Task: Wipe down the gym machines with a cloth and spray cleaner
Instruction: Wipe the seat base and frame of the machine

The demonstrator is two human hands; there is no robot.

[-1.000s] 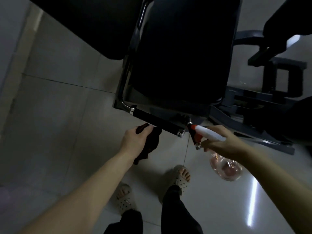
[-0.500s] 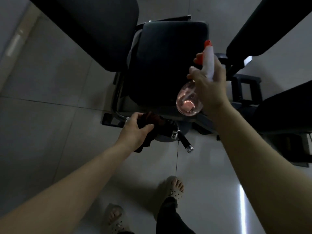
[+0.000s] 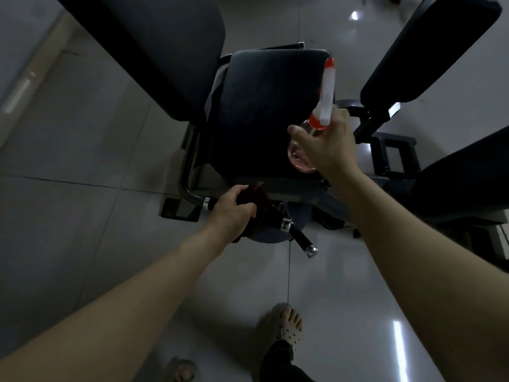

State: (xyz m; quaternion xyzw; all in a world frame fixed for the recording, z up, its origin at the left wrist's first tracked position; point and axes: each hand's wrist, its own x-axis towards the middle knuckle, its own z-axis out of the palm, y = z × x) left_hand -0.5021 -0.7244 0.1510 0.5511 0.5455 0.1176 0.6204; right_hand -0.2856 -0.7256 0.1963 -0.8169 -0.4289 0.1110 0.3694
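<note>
My left hand (image 3: 230,211) grips a dark red cloth (image 3: 254,194) wrapped around the black handle bar (image 3: 301,239) at the front of a gym machine. The bar's chrome-capped end sticks out to the right of the cloth. My right hand (image 3: 327,146) holds a clear spray bottle (image 3: 325,97) with a white and orange head, raised above the machine's black seat pad (image 3: 264,114), nozzle pointing away from me. The bottle's round body shows pinkish below my fingers.
A long black padded backrest (image 3: 165,51) slants at upper left, another pad (image 3: 429,51) at upper right, and dark machine frames (image 3: 396,155) stand to the right. The floor is glossy grey tile (image 3: 68,216). My feet in perforated sandals (image 3: 289,326) are at the bottom.
My right hand has lifted the spray bottle from beside the handle up over the seat pad. The view has pulled back. My left hand stays on the handle with the cloth.
</note>
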